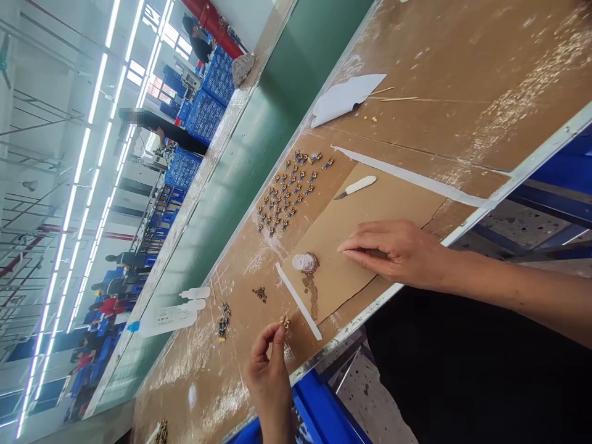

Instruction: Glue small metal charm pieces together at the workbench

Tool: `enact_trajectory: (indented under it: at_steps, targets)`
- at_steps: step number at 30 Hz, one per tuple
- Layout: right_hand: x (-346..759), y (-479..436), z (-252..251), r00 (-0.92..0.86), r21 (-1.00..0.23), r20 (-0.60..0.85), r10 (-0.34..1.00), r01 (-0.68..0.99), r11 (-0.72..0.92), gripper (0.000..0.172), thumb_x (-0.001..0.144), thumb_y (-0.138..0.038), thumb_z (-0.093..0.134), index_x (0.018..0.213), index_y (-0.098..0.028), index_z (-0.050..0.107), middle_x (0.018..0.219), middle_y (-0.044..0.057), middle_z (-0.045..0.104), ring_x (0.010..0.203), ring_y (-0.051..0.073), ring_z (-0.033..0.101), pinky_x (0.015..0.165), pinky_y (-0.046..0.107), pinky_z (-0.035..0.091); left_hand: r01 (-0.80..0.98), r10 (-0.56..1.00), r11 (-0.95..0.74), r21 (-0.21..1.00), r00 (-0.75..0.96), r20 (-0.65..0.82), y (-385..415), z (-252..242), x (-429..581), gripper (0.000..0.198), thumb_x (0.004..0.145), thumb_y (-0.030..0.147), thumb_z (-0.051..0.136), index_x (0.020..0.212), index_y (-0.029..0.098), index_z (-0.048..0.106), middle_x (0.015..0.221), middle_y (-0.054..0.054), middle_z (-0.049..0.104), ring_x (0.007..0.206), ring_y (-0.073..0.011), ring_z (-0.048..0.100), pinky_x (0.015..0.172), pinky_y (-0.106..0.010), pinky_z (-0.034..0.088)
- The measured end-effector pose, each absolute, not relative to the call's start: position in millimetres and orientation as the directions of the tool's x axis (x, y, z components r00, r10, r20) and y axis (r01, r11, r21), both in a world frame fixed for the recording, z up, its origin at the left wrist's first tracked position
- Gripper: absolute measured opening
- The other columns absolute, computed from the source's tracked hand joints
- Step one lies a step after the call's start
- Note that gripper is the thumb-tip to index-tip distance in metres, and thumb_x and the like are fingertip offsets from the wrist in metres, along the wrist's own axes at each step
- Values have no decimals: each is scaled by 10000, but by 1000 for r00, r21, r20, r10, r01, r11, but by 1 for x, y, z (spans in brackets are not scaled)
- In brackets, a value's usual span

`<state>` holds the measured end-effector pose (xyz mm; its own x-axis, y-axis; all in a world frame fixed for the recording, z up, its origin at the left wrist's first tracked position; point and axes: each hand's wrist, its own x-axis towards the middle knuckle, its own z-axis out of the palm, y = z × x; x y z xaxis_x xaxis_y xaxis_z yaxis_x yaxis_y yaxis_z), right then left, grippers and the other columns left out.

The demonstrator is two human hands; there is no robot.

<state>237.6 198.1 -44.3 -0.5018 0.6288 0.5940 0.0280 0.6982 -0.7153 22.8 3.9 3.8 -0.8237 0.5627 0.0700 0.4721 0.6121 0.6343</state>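
My left hand [271,368] pinches a small brown and gold piece [287,322] between thumb and forefinger, above the table near the end of a white tape strip [300,302]. Over a brown cardboard sheet [393,209], my right hand [393,251] has its fingers and thumb closed together; whatever is between the tips is too small to make out. A small clear cup [304,263] stands on the cardboard between my hands, with a wet patch beside it. Farther off lie a white-handled knife [363,185] and rows of tiny blue and gold figures [287,196].
A small heap of dark bits [260,295] and a cluster of figures [224,323] lie left of the cardboard. White bottles [169,316] stand near the green divider [277,117]. White paper [346,98] and thin sticks [393,99] lie beyond. Several people are in the background.
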Motion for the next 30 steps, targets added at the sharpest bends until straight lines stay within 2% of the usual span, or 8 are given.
enact_trajectory:
  at_steps: [4, 9, 16, 23, 26, 30]
  targets:
    - [237, 194, -45, -534, -677, 618, 576, 9, 735, 209, 902, -211, 446, 875, -155, 645, 795, 44, 645, 722, 112, 584, 672, 223, 435, 504, 582, 656, 561, -811, 48, -2, -2, 23, 399, 647, 546, 633, 800, 181, 692, 846, -64, 701, 865, -246, 630, 797, -346, 469]
    - [238, 193, -44, -530, -679, 624, 575, -3, 734, 202, 901, -213, 447, 864, -157, 638, 766, 36, 642, 685, 104, 580, 647, 215, 438, 679, 688, 613, 404, -710, 150, -4, -2, 20, 334, 728, 493, 549, 780, 192, 684, 794, -74, 696, 789, -237, 638, 757, -350, 477]
    - [237, 194, -45, -532, -671, 627, 568, 0, 741, 199, 900, -208, 449, 869, -154, 638, 786, 36, 652, 702, 99, 591, 652, 207, 439, 907, 875, 408, 104, -420, 239, -5, -3, 13, 266, 861, 328, 427, 782, 189, 639, 769, -58, 669, 724, -196, 601, 687, -333, 457]
    - [236, 194, -47, -525, -654, 641, 560, 9, 757, 185, 895, -201, 468, 870, -139, 641, 773, 32, 647, 698, 93, 592, 644, 197, 434, 965, 954, 170, -198, -112, 277, -2, 0, 12, 184, 868, 139, 417, 834, 181, 593, 748, -20, 641, 702, -162, 586, 723, -342, 443]
    - [237, 194, -48, -522, -638, 651, 550, 15, 770, 193, 899, -203, 459, 867, -145, 640, 761, 27, 643, 683, 90, 586, 634, 196, 431, 954, 967, 70, -292, 7, 255, 4, 6, 13, 204, 841, 73, 414, 813, 178, 587, 741, -21, 633, 687, -160, 573, 745, -351, 437]
    - [237, 194, -47, -521, -614, 665, 536, 28, 789, 207, 904, -203, 447, 858, -146, 640, 751, 32, 640, 676, 100, 584, 625, 208, 427, 929, 994, -14, -370, 52, 95, 14, 14, 16, 284, 759, -38, 401, 773, 173, 591, 734, -27, 623, 704, -175, 557, 748, -349, 439]
